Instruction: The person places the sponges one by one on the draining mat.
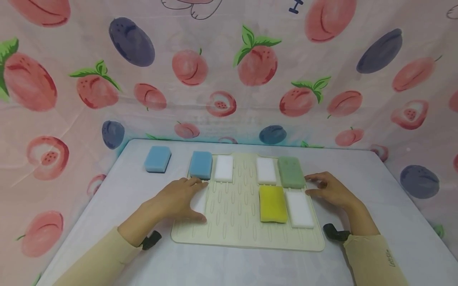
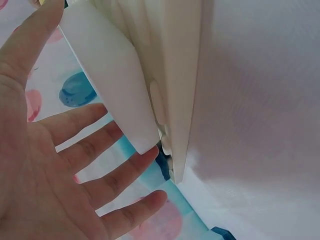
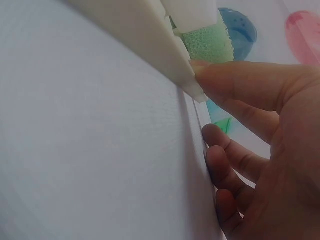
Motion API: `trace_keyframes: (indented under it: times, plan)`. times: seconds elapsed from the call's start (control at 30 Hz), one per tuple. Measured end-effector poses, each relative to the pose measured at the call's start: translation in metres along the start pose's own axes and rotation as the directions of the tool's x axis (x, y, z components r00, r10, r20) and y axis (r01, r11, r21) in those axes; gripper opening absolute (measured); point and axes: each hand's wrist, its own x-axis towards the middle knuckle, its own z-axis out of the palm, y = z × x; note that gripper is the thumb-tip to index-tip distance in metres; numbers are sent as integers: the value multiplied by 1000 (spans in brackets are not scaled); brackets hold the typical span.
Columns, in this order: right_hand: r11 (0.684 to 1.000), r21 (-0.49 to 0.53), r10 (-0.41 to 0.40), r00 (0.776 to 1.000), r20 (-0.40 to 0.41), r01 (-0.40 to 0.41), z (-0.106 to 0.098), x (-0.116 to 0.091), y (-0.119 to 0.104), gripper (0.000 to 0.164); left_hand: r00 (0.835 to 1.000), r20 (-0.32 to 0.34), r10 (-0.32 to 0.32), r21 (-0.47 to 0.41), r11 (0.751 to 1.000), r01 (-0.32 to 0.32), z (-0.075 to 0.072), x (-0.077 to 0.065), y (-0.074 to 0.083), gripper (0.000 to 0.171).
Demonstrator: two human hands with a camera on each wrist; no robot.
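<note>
My left hand point(image 1: 177, 198) spreads over the left part of a cream ribbed mat point(image 1: 232, 230), above a white sponge point(image 2: 107, 70) that it partly hides in the head view. In the left wrist view its fingers point(image 2: 110, 185) are parted and reach the sponge's edge. On the other side my right hand point(image 1: 334, 188) rests at the mat's right edge, beside a green sponge point(image 1: 291, 172) and a white sponge point(image 1: 299, 209). A fingertip point(image 3: 207, 75) touches the mat's edge in the right wrist view, while the other fingers curl loosely around nothing.
A yellow sponge point(image 1: 273, 203) lies on the mat. Along its back row are a blue sponge point(image 1: 201, 165), a white sponge point(image 1: 224, 168) and another white sponge point(image 1: 266, 171). One more blue sponge point(image 1: 158, 159) lies off the mat, on the white table point(image 1: 143, 186). A fruit-print curtain point(image 1: 222, 71) hangs behind.
</note>
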Motion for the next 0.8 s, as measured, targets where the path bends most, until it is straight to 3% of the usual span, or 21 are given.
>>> trace_keyframes:
  times: [0.8]
  plan:
    - [1000, 2, 17, 1000, 4, -17, 0, -1, -3, 57, 1000, 4, -26, -43, 999, 26, -8, -3, 0, 105]
